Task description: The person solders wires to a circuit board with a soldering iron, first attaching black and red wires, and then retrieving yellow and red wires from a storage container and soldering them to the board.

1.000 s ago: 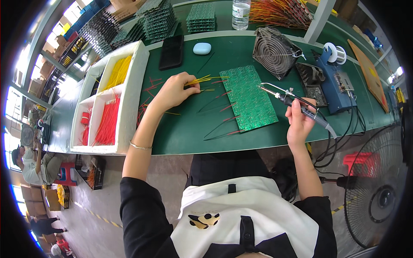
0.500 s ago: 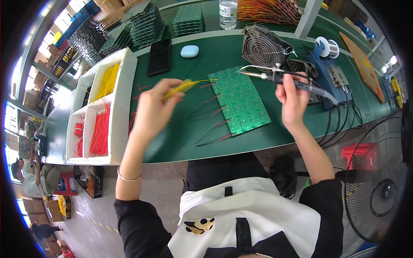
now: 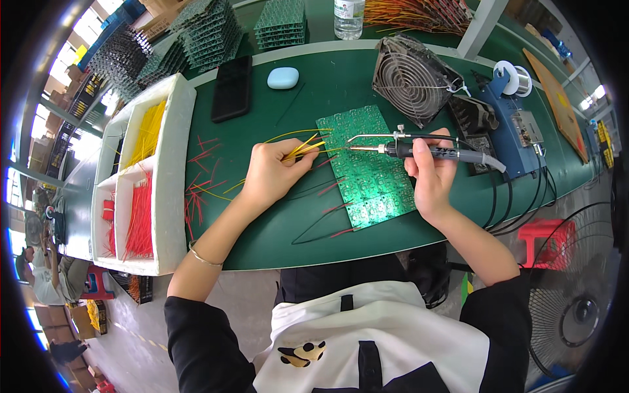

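Note:
A bundle of yellow wires [image 3: 303, 150] is pinched in my left hand [image 3: 272, 171], fingers closed, one wire end reaching the left part of the green circuit board [image 3: 383, 187]. My right hand [image 3: 432, 173] grips a soldering iron [image 3: 398, 150] with a thin solder-feed tube [image 3: 373, 136] mounted above it. The iron's tip is over the board beside that wire end; whether it touches is too small to tell. Another yellow wire [image 3: 288, 135] runs from the board's upper left edge to behind my left hand. Red and black wires [image 3: 321, 213] stick out along the board's left edge.
Left stands a white foam box [image 3: 175, 190] of yellow and red wires, with loose red wires [image 3: 196, 190] beside it. Behind lie a phone [image 3: 232, 88], a pale blue case [image 3: 283, 78] and stacked boards [image 3: 280, 25]. A small fan [image 3: 413, 85] and blue soldering station [image 3: 514, 128] stand right.
My left hand has moved right and down, bringing a yellow wire end to the board. The iron has come left and lower, its tip now by that wire. The whole view has shifted slightly.

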